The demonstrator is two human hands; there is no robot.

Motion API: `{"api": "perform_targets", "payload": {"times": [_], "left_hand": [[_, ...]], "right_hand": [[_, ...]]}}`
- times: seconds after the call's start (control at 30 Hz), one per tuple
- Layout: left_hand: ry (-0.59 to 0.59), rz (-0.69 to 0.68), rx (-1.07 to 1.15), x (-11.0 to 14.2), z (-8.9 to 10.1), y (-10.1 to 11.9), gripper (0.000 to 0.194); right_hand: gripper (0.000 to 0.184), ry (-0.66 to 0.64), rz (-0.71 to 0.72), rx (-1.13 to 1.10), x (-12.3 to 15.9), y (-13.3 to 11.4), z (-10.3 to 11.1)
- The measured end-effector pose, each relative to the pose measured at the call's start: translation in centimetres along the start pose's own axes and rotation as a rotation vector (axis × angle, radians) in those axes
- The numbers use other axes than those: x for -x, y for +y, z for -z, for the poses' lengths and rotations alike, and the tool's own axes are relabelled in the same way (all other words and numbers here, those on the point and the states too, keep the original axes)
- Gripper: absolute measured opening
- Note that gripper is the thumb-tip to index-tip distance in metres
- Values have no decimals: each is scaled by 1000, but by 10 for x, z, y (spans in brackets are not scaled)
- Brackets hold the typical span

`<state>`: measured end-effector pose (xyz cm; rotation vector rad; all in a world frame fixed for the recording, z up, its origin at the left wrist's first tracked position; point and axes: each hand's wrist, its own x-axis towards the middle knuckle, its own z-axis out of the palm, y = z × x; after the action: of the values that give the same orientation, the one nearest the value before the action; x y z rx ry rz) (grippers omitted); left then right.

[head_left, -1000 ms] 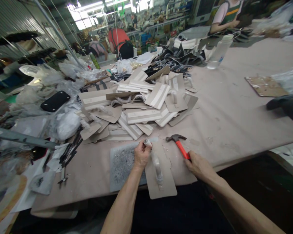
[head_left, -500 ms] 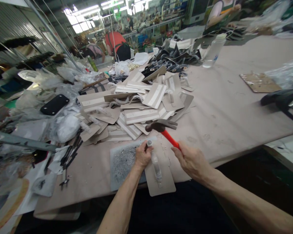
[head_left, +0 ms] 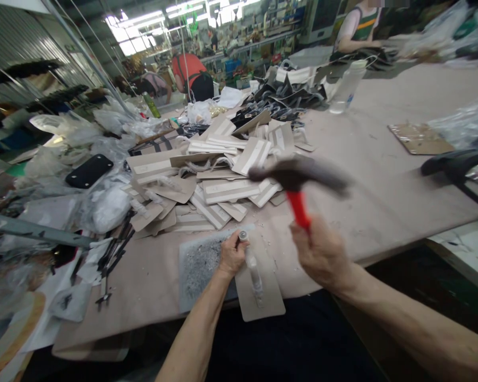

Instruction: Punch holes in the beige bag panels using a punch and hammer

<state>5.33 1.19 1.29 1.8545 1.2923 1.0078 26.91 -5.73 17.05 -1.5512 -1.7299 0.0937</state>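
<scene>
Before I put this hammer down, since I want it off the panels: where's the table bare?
Widest: the table between the panel pile, the clear bottle and the wrapped brown board, right of your claw hammer. Smaller: between the gray mat and the dark slender pieces. Crowded: the middle, under the pile, and far left, under plastic bags.

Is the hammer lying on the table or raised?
Raised: the right hand holds the hammer by its red handle, its head blurred above the table.

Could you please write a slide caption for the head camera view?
Right hand holding a red-handled hammer aloft, left hand gripping a small cylinder at a beige panel.
</scene>
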Motion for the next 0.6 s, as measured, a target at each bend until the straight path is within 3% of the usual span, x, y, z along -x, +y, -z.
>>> {"api": "perform_targets", "payload": {"times": [0.03, 0.1, 0.17, 0.3, 0.43, 0.5, 0.6], "left_hand": [[6, 3, -3, 0, 0, 0, 19], [7, 0, 1, 1, 0, -1, 21], [4, -8, 14, 2, 0, 0, 23], [3, 2, 31, 2, 0, 0, 13], [2, 0, 64, 1, 0, -2, 13], [6, 2, 87, 2, 0, -2, 14], [22, 5, 121, 3, -1, 0, 14]], "right_hand": [[31, -228, 9, 85, 11, 7, -11], [29, -566, 0, 229, 27, 23, -28], [26, -720, -35, 306, 35, 36, -33], [27, -745, -157, 327, 44, 63, -33], [26, -730, -253, 408, 62, 85, -48], [27, -628, -184, 435, 69, 81, -59], [46, -442, 97, 280, 71, 55, -76]]}}
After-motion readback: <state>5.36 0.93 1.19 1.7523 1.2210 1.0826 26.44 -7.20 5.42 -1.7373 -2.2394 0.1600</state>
